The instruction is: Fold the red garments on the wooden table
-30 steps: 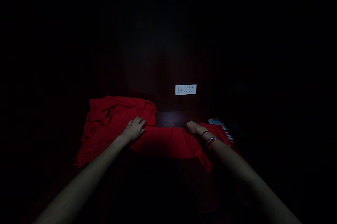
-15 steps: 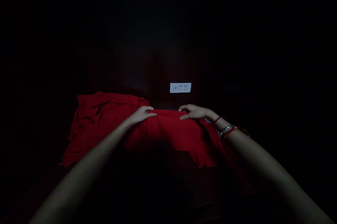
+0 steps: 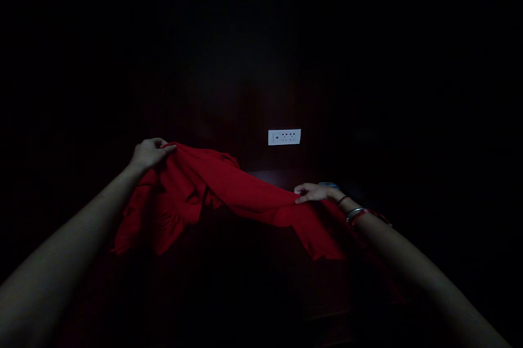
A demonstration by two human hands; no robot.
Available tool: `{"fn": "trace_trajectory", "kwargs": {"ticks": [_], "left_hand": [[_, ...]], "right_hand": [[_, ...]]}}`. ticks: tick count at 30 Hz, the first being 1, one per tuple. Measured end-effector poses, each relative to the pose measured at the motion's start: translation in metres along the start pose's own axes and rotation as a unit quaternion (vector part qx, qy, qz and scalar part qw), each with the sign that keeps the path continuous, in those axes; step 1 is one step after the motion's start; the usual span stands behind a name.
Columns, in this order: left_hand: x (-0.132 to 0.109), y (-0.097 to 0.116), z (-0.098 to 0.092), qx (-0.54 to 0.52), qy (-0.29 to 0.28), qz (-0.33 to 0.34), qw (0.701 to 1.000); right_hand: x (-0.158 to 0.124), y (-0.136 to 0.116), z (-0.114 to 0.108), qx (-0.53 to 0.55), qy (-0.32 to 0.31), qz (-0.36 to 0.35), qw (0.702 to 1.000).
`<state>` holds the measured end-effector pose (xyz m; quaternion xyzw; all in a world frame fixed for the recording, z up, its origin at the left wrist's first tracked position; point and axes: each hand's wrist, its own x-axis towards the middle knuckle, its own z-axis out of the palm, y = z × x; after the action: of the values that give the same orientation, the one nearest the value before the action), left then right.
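Observation:
A long red cloth [image 3: 241, 187] stretches between my two hands, slanting down from left to right. My left hand [image 3: 150, 153] pinches its raised edge at the left, thumb on top, and loose folds hang beneath it. Farther right, my right hand [image 3: 314, 193] grips the same edge lower down between thumb and fingers. Below that hand a flap of the cloth lies on the dark surface. At the left the cloth overlaps more red fabric, and I cannot tell where one ends and the other begins. Bracelets circle my right wrist.
A white wall socket [image 3: 284, 137] sits on the dark wall behind the cloth. Just behind my right hand lies a small flat object with a bluish face [image 3: 328, 185], perhaps a phone. Deep darkness hides most of the surroundings.
My left hand has moved left and up, drawing the cloth's edge out wide. My right hand has shifted slightly right and down, still holding. The hands are farther apart.

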<state>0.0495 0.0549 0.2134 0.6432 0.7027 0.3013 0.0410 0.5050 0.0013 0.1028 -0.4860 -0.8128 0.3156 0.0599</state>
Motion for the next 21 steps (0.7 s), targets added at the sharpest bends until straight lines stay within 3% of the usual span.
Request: {"fn": "trace_trajectory", "kwargs": {"ticks": [3,7,9,12,15,18,21], "left_hand": [[0.004,-0.003,0.01,0.142,-0.026,-0.003,0.99],[-0.003,0.022,0.049,0.193,-0.147,0.112,0.964],[-0.011,0.041,0.075,0.197,-0.201,0.173,0.944],[-0.025,0.067,0.111,0.194,-0.245,0.229,0.922],[-0.039,0.088,0.135,0.175,-0.249,0.237,0.923],[-0.053,0.111,0.148,0.091,-0.244,0.276,0.925],[-0.067,0.133,0.159,-0.117,-0.251,0.349,0.895]], "right_hand": [[-0.003,-0.016,-0.025,0.016,0.122,-0.012,0.992],[-0.01,-0.043,-0.08,-0.038,0.312,0.022,0.949],[-0.01,-0.051,-0.1,-0.1,0.367,0.066,0.923],[-0.001,-0.055,-0.104,-0.165,0.339,0.144,0.915],[0.013,-0.055,-0.08,-0.104,0.248,0.182,0.946],[0.025,-0.061,-0.051,0.049,0.207,0.122,0.969],[0.026,-0.074,-0.039,0.163,0.165,0.023,0.973]]}}
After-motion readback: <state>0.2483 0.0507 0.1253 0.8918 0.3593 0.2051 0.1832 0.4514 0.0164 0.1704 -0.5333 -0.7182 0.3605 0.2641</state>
